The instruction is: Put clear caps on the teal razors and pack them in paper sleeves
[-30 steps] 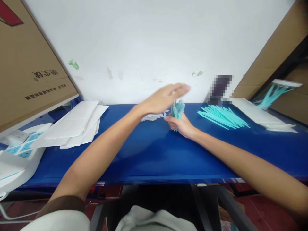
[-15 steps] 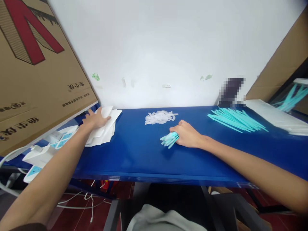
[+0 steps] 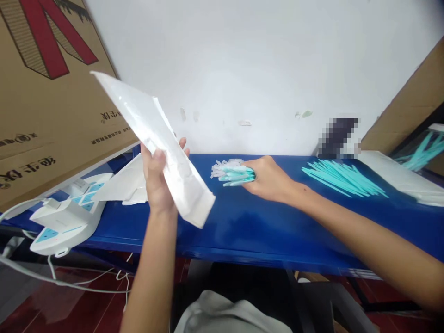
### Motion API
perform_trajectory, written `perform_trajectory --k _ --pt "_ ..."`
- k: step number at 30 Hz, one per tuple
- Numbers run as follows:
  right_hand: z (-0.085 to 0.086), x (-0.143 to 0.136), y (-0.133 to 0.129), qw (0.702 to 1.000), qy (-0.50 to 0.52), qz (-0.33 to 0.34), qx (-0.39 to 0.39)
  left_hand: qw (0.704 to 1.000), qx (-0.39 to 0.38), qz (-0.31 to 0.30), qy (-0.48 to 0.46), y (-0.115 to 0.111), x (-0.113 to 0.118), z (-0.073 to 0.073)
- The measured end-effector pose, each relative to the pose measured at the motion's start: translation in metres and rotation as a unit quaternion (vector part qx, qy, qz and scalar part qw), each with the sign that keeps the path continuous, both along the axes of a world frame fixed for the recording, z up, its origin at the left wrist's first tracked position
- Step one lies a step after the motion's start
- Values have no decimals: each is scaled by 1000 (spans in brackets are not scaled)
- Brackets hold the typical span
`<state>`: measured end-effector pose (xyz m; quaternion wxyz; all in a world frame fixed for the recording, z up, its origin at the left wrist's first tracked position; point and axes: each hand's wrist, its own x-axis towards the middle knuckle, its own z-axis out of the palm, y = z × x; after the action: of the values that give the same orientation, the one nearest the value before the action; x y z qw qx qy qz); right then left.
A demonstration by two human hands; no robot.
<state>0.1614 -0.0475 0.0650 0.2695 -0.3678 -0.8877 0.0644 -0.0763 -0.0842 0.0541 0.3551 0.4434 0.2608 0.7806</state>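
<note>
Raised over the left part of the blue table, my left hand (image 3: 159,180) grips a long white bag (image 3: 163,143), its thumb on the near face and its fingers behind. More white bags (image 3: 130,182) lie on the table behind that wrist. My right hand (image 3: 267,178) is closed around a bundle of teal sticks (image 3: 237,175) with pale ends pointing left. The bundle partly covers a pile of small translucent pieces (image 3: 217,168). Farther right a larger heap of teal sticks (image 3: 343,177) rests on the table.
A power strip (image 3: 74,222) with plugs and white cables sits at the left table edge, beside a large cardboard box (image 3: 52,115). White flat packets (image 3: 398,178) and a clear container with teal sticks (image 3: 423,150) stand at the right. The blue table (image 3: 243,231) runs along a white wall.
My left hand has lifted a white bag from the stack and moved right and toward me. My right hand has moved slightly up with its sticks, now in front of the translucent pile.
</note>
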Motion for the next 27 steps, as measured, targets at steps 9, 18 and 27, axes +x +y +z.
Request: perform_trajectory --k 9,18,27 --pt "-5 18 -33 953 -269 -82 116 969 76 64 -226 -27 45 -36" --pt "-23 16 -40 935 -307 -61 167 961 5 95 -262 -41 80 -39" --pt "-27 11 -39 939 -293 -99 151 959 18 101 -264 -40 89 -47"
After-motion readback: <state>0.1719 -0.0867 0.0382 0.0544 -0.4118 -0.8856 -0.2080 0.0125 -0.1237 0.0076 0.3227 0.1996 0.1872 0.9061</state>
